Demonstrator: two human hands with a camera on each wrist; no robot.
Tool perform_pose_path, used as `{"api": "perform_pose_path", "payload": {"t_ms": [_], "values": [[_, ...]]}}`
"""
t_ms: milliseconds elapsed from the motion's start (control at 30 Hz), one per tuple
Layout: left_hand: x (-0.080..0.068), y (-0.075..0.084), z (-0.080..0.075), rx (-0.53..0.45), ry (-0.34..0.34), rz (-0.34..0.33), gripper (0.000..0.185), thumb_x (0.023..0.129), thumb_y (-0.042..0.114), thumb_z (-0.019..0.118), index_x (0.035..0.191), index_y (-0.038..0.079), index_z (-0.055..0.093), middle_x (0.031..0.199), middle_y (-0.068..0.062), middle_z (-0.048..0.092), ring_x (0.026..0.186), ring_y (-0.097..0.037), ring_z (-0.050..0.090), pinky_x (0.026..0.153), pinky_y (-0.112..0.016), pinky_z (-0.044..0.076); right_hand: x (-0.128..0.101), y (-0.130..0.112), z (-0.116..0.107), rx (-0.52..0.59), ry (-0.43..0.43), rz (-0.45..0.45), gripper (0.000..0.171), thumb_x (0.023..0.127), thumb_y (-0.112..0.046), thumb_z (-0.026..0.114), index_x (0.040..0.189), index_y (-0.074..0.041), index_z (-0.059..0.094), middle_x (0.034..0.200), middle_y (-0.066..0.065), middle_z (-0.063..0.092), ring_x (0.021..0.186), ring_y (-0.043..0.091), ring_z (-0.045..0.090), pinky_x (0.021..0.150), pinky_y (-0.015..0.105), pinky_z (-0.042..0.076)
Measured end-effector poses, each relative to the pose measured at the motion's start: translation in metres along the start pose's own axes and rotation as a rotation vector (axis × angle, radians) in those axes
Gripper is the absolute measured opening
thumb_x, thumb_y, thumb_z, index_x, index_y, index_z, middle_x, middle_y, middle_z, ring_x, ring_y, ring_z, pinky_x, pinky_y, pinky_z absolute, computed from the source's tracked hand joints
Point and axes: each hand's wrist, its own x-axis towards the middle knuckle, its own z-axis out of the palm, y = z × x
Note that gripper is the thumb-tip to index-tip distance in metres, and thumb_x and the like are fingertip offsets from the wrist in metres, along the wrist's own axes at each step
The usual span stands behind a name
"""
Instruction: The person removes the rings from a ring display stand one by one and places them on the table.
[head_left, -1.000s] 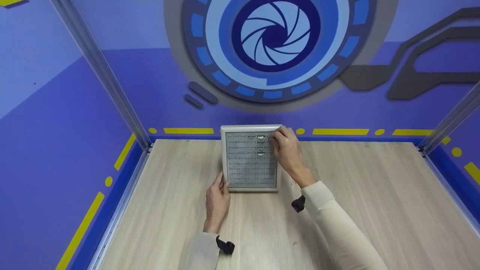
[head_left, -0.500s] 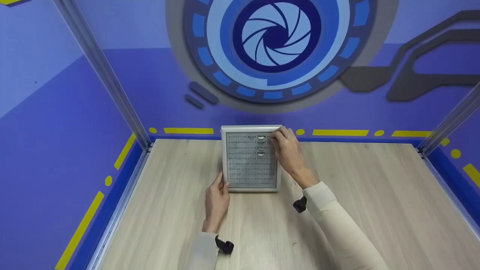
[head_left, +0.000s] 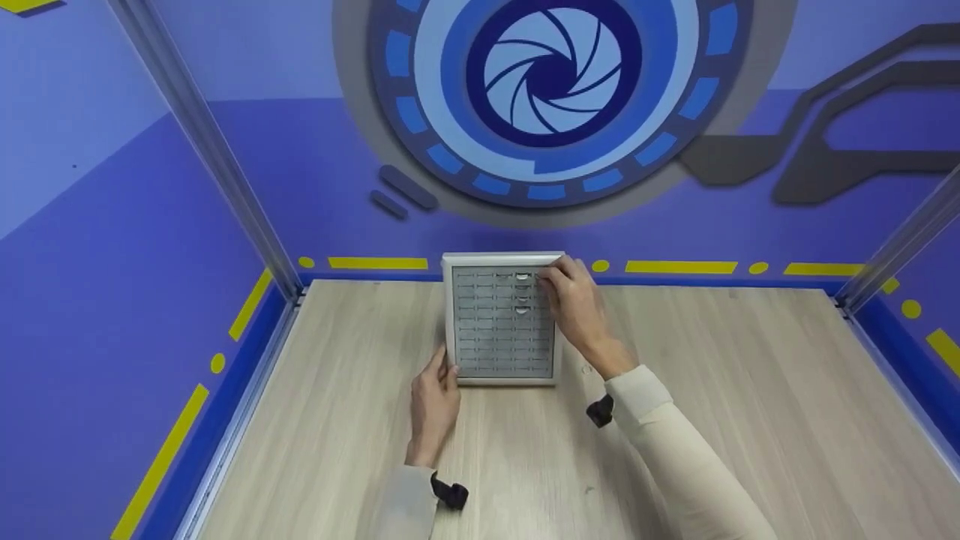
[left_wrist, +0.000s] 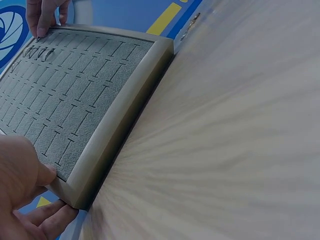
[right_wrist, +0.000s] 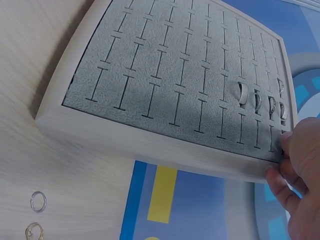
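Observation:
A ring display tray with a pale frame and grey slotted padding stands tilted up near the back wall. Several silver-coloured rings sit in slots towards its upper right. My left hand grips the lower left corner, thumb on the front and fingers round the outer edge in the left wrist view. At the upper right corner, my right hand pinches a small ring at a top-row slot; the fingertips hide most of it. Other fingers of that hand touch the frame's outer side.
Loose on the wooden table lie a silver ring and a gold-toned ring, right of the tray. A blue patterned wall rises close behind it. Metal posts mark the back corners.

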Motion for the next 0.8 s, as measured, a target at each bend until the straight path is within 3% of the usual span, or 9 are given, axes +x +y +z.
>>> {"api": "perform_pose_path", "payload": {"t_ms": [133,533,800], "values": [[0.000,-0.001,0.000,0.009,0.008,0.026,0.053,0.104,0.002,0.067,0.153,-0.007,0.051,0.144,-0.028,0.064,0.124,-0.036,0.071,0.100,-0.043,0.063,0.000,0.001,0.000,0.014,0.026,-0.038,0.005,0.100,0.003,0.071,0.097,0.000,0.074,0.102,0.012,0.067,0.087,0.031,0.061,0.073,0.041,0.056],[-0.002,0.000,0.000,0.006,0.002,0.006,0.054,0.104,0.004,0.068,0.154,-0.004,0.052,0.147,-0.026,0.063,0.125,-0.034,0.071,0.103,-0.041,0.061,-0.005,0.001,-0.007,0.057,0.012,-0.052,0.006,0.100,0.007,0.069,0.098,0.003,0.074,0.101,0.014,0.066,0.092,0.031,0.063,0.079,0.042,0.058],[-0.001,0.000,0.000,0.002,-0.001,-0.007,0.054,0.104,0.005,0.068,0.155,-0.003,0.051,0.147,-0.024,0.063,0.125,-0.034,0.071,0.104,-0.042,0.061,-0.011,0.002,-0.011,0.042,0.043,-0.111,0.006,0.097,0.009,0.072,0.098,0.004,0.074,0.098,0.016,0.067,0.085,0.031,0.061,0.071,0.041,0.055]]}}
